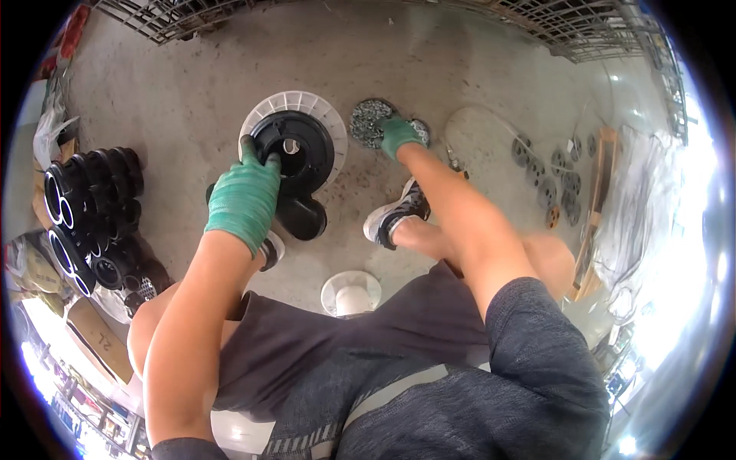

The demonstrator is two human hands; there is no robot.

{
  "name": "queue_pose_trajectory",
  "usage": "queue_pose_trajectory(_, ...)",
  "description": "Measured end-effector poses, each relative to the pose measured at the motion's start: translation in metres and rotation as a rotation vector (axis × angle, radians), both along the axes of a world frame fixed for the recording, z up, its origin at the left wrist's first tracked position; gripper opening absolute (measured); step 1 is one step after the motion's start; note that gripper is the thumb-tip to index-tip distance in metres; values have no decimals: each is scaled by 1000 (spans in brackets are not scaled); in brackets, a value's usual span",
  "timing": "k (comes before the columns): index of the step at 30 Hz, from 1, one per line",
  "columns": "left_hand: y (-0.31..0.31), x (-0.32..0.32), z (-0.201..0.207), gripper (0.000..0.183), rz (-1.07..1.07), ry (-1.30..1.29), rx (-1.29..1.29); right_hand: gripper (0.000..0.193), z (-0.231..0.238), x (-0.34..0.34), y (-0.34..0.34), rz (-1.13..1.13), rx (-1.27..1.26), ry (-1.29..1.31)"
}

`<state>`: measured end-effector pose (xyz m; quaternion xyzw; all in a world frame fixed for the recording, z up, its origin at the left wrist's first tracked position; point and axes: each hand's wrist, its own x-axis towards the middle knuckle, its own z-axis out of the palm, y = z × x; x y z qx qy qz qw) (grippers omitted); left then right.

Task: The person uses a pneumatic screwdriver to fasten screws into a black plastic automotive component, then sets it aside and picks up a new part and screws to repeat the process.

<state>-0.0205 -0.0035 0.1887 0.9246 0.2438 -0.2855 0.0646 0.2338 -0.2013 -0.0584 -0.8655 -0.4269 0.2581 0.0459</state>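
Under left hand (244,201): black fitting (295,153)

Green knit gloves are worn on the left hand (245,201) and right hand (399,134). A black round part (303,149) is seen on a white ribbed disc (326,111). Grey metal pieces (368,119) and black rings (92,207) are shown on pale grey floor (192,100).

Gloved left hand (244,198) on black housing (295,153)
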Motion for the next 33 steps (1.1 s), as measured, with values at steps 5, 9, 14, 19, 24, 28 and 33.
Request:
queue_pose_trajectory(5, -1, 10, 5, 42, 0, 72, -28, 40, -17, 2, 23, 179, -94, 0)
queue_pose_trajectory(9, -4, 6, 0, 34, -34, -21, 24, 37, -28, 10, 12, 172, -228, 53)
queue_pose_trajectory(14, 1, -1, 1, 33, -13, -48, 27, 33, 3, 8, 19, -105, -129, 201)
queue_pose_trajectory(19, -2, 2, -4, 34, 4, -87, 9, 32, 6, 25, -3, -272, -25, 140)
queue_pose_trajectory(24, -1, 4, 3, 37, 23, -14, -10, 33, 40, 23, 2, -719, 8, 675)
queue_pose_trajectory(28, -1, 5, 6, 37, 25, -38, -24, 30, 56, 25, -1, -879, 219, 912)
queue_pose_trajectory(33, -2, 5, 9, 35, 40, -32, -31, 27, 70, 27, -9, -944, 216, 971)
